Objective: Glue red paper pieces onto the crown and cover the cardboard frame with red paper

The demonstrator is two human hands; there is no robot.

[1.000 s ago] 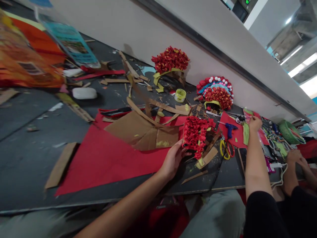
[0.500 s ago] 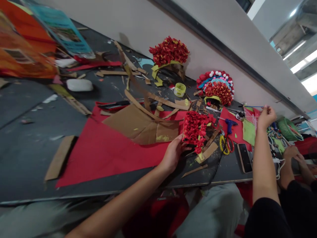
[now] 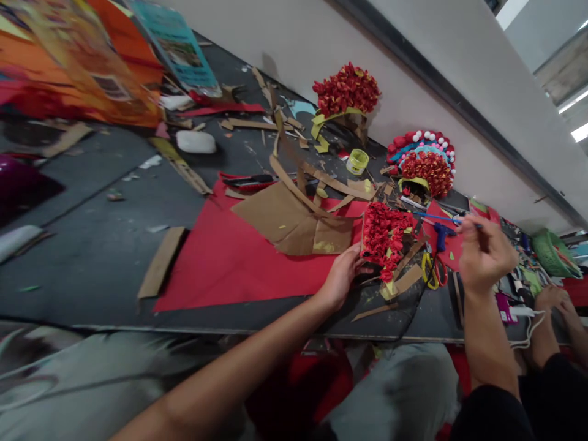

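We judge the red ruffled piece (image 3: 382, 229), in from the table's (image 3: 96, 263) front edge, light but crushable, best gripped along its straight left side, where our left hand (image 3: 342, 275) pinches it, while our right hand (image 3: 487, 254) pinches a thin blue stick (image 3: 436, 216).

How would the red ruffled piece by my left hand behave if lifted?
The red ruffled piece is probably light, covered in small crumpled bits. Its raised ruffles might crush under a firm grip. The narrow lower end may flop.
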